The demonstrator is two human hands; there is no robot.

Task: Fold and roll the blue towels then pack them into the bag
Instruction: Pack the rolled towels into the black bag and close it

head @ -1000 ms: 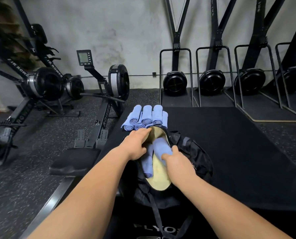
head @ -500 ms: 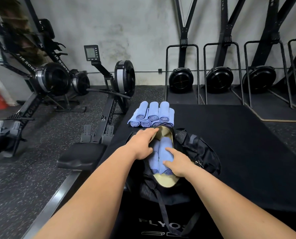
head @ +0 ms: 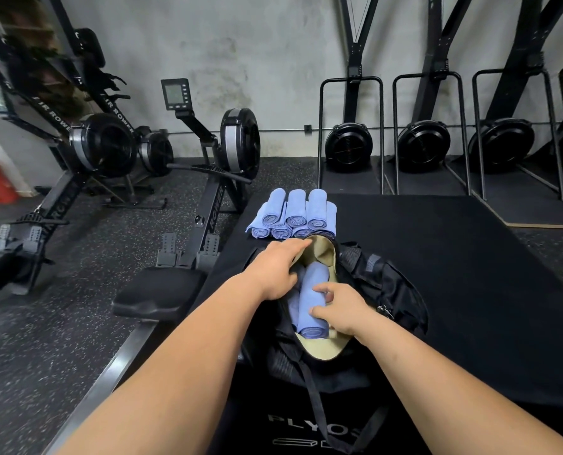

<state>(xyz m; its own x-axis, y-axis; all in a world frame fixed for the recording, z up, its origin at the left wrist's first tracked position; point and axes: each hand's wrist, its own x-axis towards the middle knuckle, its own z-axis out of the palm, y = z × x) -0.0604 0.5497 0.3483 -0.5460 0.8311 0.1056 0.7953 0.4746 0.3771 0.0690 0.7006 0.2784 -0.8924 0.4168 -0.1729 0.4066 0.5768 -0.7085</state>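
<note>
While the right hand curls round a rolled blue towel inside the duffel bag | left hand flat, straight fingers pressing the rim aside | remaining rolls stacked just beyond both hands | risk: loose release lets the roll unwind

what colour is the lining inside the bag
Pale yellowish-beige lining, set against the black bag. It shows best in the head view, at the open mouth.
</note>
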